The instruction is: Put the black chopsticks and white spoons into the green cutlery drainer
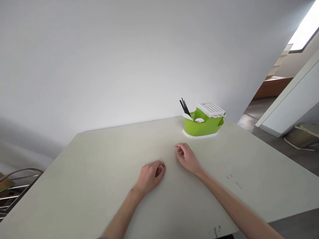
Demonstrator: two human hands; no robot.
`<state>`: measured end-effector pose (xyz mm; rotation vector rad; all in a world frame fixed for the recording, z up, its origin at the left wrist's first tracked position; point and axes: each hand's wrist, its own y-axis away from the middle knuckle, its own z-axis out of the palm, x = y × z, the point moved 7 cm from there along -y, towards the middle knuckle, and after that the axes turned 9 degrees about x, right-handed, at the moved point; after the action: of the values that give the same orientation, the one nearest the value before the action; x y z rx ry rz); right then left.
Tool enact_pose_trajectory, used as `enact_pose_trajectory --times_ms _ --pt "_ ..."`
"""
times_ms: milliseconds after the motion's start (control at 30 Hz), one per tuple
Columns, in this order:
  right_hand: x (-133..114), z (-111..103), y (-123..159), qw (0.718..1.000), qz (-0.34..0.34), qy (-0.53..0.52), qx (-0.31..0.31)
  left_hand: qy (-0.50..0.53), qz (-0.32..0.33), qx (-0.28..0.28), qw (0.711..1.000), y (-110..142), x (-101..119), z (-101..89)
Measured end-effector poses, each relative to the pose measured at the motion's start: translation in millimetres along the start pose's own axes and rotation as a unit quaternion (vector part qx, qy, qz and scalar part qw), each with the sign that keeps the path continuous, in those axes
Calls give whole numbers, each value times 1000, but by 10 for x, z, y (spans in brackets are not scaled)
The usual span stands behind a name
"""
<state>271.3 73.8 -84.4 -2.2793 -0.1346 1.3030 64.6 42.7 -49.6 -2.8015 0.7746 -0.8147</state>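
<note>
Glare burns the window (304,26) at upper right to white, while I see the softly lit wall (124,66) darkening at lower left, a faint shadow on the worktop (87,172) between my forearms (229,198), and wide-angle stretching toward the edges.

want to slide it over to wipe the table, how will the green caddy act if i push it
The green caddy looks like moulded plastic, so it is probably stiff and fairly light. Its broad white base sits flat, so it would likely slide before tipping. The black sticks lean above the rim and may rattle.
</note>
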Motion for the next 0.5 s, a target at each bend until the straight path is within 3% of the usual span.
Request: enact_pose_trajectory --times_ms 133,333,433,500 --pt "312 -345 -142 995 41 60 63 1 -1 1 1000 -2 -8 6" --pt "949 -1340 -444 961 148 131 193 5 1 5 1000 -15 -22 11" --pt "1144 -1796 -513 930 184 165 273 7 4 8 1000 -16 -28 10" --pt "1194 -1986 -549 918 182 181 302 8 3 10 1000 -14 -33 7"
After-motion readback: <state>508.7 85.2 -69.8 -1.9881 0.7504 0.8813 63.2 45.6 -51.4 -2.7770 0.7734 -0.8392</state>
